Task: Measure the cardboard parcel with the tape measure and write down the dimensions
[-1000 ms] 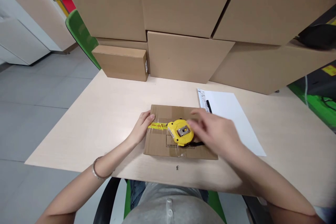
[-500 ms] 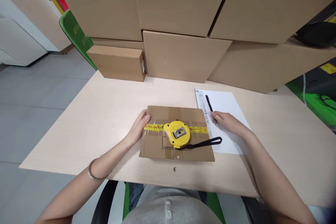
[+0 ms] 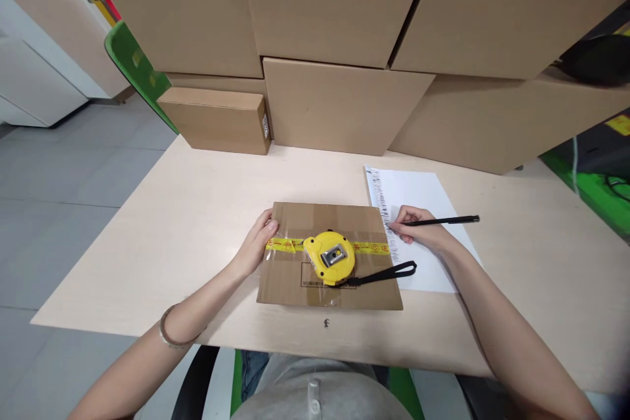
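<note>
A black pen (image 3: 455,219) is slanting through the person's right hand (image 3: 418,224), whose fingers are pinching it in a writing grip, between two and three o'clock from the middle of the cardboard box. Beneath that hand, a white sheet of paper (image 3: 418,190) is lying flat, its dense column of marks running down the side nearest the box; whether the nib is touching is too small to tell. The step in hand seems to be writing something down, and the next move probably calls for a steady nib on a blank spot, without the sheet sliding. The cardboard box (image 3: 295,216) is resting at the centre, the left hand (image 3: 256,243) grasping its edge at nine o'clock, thumb near the top. On its lid a yellow tape measure (image 3: 331,257) is lying, its black strap (image 3: 384,273) trailing between three and four o'clock. Everything is sitting on a pale table (image 3: 197,210); a smaller box (image 3: 211,121) is standing between ten and eleven, and larger cartons (image 3: 344,105) are forming a wall at twelve.
</note>
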`<action>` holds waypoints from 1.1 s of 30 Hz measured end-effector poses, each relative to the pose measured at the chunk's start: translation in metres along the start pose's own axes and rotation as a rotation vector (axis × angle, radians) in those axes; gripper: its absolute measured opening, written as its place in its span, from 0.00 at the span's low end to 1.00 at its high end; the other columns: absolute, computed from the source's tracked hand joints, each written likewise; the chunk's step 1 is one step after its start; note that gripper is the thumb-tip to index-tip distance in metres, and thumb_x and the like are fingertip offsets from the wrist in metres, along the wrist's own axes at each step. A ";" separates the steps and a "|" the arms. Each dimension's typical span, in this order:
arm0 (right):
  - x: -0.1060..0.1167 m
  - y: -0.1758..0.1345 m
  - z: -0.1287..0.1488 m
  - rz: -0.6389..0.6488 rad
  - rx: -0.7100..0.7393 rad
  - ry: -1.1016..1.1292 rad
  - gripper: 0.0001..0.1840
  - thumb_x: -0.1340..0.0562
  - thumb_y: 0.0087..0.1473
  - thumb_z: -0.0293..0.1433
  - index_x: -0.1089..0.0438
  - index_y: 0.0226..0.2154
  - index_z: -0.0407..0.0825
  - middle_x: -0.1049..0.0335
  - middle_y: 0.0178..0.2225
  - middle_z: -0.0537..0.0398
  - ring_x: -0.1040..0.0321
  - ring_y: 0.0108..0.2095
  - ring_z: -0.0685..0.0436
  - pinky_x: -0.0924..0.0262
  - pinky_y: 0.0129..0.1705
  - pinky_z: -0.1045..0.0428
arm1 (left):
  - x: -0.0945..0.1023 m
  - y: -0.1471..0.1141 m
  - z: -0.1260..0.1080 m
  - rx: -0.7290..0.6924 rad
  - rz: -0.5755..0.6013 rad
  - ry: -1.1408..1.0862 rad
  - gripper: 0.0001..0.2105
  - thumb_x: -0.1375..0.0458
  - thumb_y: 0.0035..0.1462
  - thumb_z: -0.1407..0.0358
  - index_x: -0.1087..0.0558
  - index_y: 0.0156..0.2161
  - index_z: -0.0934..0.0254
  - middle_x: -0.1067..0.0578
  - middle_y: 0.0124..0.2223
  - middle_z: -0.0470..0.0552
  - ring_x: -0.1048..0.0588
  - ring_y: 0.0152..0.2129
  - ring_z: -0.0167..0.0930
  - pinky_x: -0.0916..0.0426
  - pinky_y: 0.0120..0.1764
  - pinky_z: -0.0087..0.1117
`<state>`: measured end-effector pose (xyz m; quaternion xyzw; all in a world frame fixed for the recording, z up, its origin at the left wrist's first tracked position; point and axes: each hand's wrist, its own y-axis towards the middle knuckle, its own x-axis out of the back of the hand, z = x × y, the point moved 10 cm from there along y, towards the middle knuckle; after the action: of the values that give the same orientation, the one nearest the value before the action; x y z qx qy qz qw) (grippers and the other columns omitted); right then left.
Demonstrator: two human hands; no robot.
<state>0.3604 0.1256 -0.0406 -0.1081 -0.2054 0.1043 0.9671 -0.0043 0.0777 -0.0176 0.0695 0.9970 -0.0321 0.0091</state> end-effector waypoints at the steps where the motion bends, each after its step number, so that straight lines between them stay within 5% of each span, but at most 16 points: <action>1: -0.001 0.000 0.000 0.000 -0.003 0.004 0.25 0.25 0.44 0.48 0.37 0.22 0.50 0.37 0.19 0.62 0.42 0.19 0.53 0.46 0.23 0.53 | 0.000 0.000 0.000 -0.001 0.004 -0.003 0.27 0.44 0.64 0.43 0.29 0.57 0.63 0.25 0.61 0.58 0.28 0.58 0.46 0.36 0.60 0.43; 22: 0.001 0.006 -0.008 -0.019 -0.027 -0.076 0.20 0.30 0.45 0.43 0.40 0.21 0.53 0.40 0.16 0.63 0.44 0.17 0.52 0.48 0.21 0.53 | 0.000 0.001 -0.001 -0.008 0.008 0.012 0.28 0.44 0.64 0.42 0.28 0.57 0.63 0.26 0.62 0.59 0.29 0.59 0.47 0.37 0.62 0.45; 29: 0.005 0.003 -0.003 -0.053 -0.103 -0.381 0.19 0.40 0.53 0.44 0.43 0.19 0.54 0.40 0.14 0.60 0.44 0.16 0.49 0.47 0.23 0.51 | 0.003 0.000 0.004 0.011 0.001 0.053 0.31 0.45 0.64 0.41 0.28 0.61 0.64 0.28 0.66 0.61 0.34 0.64 0.51 0.41 0.66 0.50; 33: 0.006 -0.002 0.009 -0.135 -0.163 -0.681 0.23 0.40 0.56 0.43 0.39 0.14 0.53 0.36 0.15 0.53 0.41 0.18 0.45 0.50 0.24 0.49 | 0.013 -0.003 -0.006 -0.062 -0.075 0.130 0.33 0.42 0.64 0.44 0.36 0.69 0.54 0.38 0.73 0.55 0.43 0.71 0.47 0.49 0.71 0.50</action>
<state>0.3627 0.1265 -0.0300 -0.1303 -0.5301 0.0537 0.8362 -0.0176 0.0768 -0.0122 0.0337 0.9979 0.0032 -0.0548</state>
